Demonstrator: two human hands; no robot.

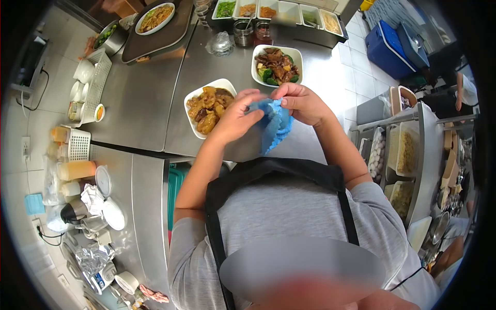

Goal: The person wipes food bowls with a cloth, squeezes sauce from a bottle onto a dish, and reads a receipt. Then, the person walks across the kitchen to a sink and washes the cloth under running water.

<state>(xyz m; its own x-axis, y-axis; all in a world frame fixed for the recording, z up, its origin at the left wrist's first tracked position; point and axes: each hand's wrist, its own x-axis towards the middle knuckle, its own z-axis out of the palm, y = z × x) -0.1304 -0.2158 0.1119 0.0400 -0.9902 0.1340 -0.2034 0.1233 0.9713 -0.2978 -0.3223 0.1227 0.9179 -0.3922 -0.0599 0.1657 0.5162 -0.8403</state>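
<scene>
A blue cloth [278, 126] with a scalloped edge hangs bunched between my two hands, above the steel counter's front edge. My right hand [302, 103] pinches its top between thumb and fingers. On the other side, my left hand [238, 118] has its fingers curled on the cloth, whose left part is smeared by motion. Close beside my left hand stands a white square bowl [221, 83] of brown saucy chunks. Beyond my right hand sits another white square bowl [297, 51], holding glossy brown meat and broccoli.
Jars [243, 34] and a crumpled plastic-wrapped item [220, 44] stand behind the bowls. A row of topping containers [285, 11] lines the back. A dark tray [164, 39] carries a plate of noodles [155, 19]. A blue cooler [390, 49] stands right; another person shows at far right.
</scene>
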